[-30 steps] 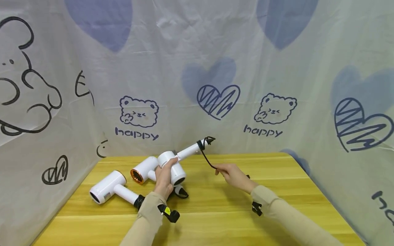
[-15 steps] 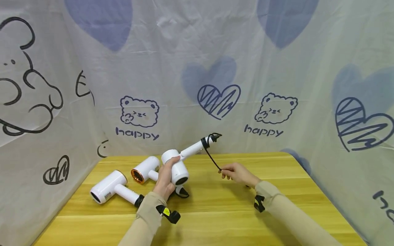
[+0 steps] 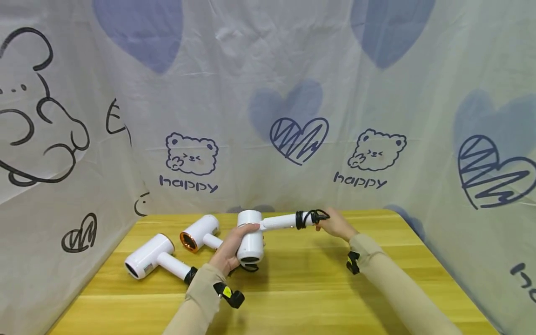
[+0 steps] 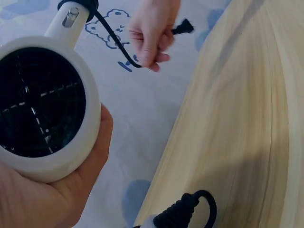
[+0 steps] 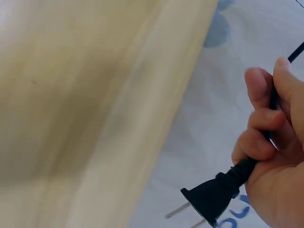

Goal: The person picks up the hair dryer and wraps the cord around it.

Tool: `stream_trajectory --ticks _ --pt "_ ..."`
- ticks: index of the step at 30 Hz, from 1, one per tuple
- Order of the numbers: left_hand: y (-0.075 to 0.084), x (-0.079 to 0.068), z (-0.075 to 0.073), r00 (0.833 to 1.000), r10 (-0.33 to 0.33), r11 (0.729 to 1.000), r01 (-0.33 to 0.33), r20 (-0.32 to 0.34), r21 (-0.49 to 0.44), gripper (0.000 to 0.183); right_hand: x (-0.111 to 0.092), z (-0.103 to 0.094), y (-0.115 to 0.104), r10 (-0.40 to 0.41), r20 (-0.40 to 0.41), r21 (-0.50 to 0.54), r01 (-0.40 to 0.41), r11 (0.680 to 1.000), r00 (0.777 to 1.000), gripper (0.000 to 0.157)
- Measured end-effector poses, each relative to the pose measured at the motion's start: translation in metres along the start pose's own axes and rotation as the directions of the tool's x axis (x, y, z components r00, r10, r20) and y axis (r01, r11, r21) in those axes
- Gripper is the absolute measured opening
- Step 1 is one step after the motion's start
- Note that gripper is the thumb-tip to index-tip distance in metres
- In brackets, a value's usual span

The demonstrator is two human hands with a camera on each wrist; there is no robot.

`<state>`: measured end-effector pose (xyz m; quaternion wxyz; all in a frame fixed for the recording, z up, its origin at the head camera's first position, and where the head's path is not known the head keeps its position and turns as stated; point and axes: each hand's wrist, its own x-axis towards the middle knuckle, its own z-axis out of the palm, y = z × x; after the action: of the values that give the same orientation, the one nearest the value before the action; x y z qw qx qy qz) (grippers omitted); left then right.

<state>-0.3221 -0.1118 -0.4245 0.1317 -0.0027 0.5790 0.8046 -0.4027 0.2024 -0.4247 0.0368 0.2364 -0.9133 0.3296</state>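
Note:
My left hand (image 3: 228,251) grips the barrel of a white hair dryer (image 3: 253,242) above the table, its handle pointing right and nearly level. Black power cord (image 3: 299,219) is wound round the handle's end. My right hand (image 3: 338,227), partly hidden behind that end in the head view, holds the free stretch of cord. In the right wrist view its fingers curl round the cord, and a two-pin plug (image 5: 211,197) sticks out below them. The left wrist view shows the dryer's dark round grille (image 4: 40,102) close up.
Two more white hair dryers lie on the wooden table (image 3: 293,298) at the left: a near one (image 3: 148,256) and a far one (image 3: 201,232) with a copper-coloured ring. A printed curtain (image 3: 268,70) surrounds the table's back and sides.
The held dryer has moved right, and its handle has swung down from an upward slant to nearly level. My right hand has shifted right and slightly up, still holding the cord.

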Motion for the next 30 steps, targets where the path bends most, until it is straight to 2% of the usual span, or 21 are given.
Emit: stream_trajectory --ticks 3,6,7,10,17,21,26,28,30 --pt "-0.001 -0.002 -0.002 1.0 0.005 0.998 -0.006 0.017 0.06 0.066 0.004 -0.008 -0.006 -0.052 -0.07 -0.054 0.048 0.997 0.996 0.016" --pt "-0.001 -0.004 -0.004 1.0 -0.008 0.991 0.006 0.016 0.131 0.065 0.007 -0.013 -0.011 -0.037 -0.113 -0.06 0.03 0.998 0.993 0.014" --pt "-0.001 -0.005 -0.005 1.0 -0.013 0.988 0.011 0.015 0.155 0.065 0.008 -0.014 -0.013 -0.008 -0.119 -0.045 0.002 0.999 0.993 0.02" --pt "-0.002 -0.006 -0.008 1.0 -0.023 0.979 0.019 0.018 0.203 0.065 0.009 -0.016 -0.019 0.003 -0.152 -0.049 -0.011 0.999 0.988 0.024" --pt "-0.003 -0.006 -0.011 1.0 0.028 0.944 -0.027 0.003 0.329 0.065 0.008 -0.022 -0.037 -0.035 -0.229 -0.062 0.021 0.998 0.973 0.022" --pt "-0.002 -0.004 -0.01 0.995 0.093 0.907 -0.066 -0.046 0.416 0.066 0.006 -0.026 -0.05 -0.039 -0.25 -0.042 0.03 0.999 0.968 0.021" --pt "-0.005 -0.003 -0.007 0.976 0.178 0.841 -0.085 -0.125 0.534 0.068 0.002 -0.022 -0.063 -0.04 -0.244 -0.032 0.033 0.999 0.969 0.018" --pt "-0.007 -0.003 -0.007 0.967 0.205 0.833 -0.089 -0.155 0.546 0.07 0.001 -0.02 -0.067 -0.044 -0.253 -0.03 0.038 0.999 0.967 0.017" --pt "-0.007 -0.003 -0.007 0.953 0.233 0.84 -0.096 -0.196 0.534 0.071 -0.002 -0.018 -0.071 -0.051 -0.272 -0.026 0.045 0.999 0.961 0.016"
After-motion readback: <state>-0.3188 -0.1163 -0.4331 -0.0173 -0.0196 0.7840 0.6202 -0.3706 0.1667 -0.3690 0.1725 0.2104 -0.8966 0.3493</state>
